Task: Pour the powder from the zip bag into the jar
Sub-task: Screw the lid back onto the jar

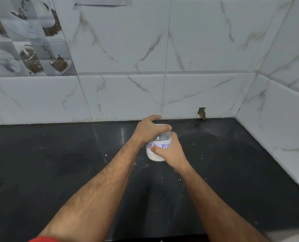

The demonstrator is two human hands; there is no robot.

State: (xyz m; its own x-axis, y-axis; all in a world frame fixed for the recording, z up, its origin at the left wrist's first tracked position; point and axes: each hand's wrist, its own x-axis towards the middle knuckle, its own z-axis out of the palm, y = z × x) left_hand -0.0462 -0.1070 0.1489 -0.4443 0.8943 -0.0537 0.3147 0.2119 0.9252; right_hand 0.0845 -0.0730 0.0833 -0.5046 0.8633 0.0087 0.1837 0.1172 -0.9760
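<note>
Fingers (162, 127) of the left hand (149, 131) curl over the top of the jar (158, 149), gripping its white lid (160, 125); those of the right hand (171, 153) wrap round the jar's body from 3 o'clock, thumb pressed across the paper label (160, 145). We record the jar as a small clear container standing upright on the table (58, 172), near the centre of the view, toward the back wall. White powder (155, 157) fills its lowest part; the upper part looks clear. The label carries blue handwriting, partly covered by both hands, so we cannot read it in full. We cannot tell whether the lid is seated fully.

Both forearms reach forward from 6 o'clock, bare, converging on the jar; a red sleeve edge (44, 239) shows at the bottom left.

We note the table is black, glossy stone with scattered white specks (135, 164) around the jar. White marble-pattern tiles (206, 49) cover the walls at 12 and 3 o'clock, with a chipped hole (202, 113) at the base. Decorative tiles picturing cups (28, 41) sit at 10 o'clock.
</note>
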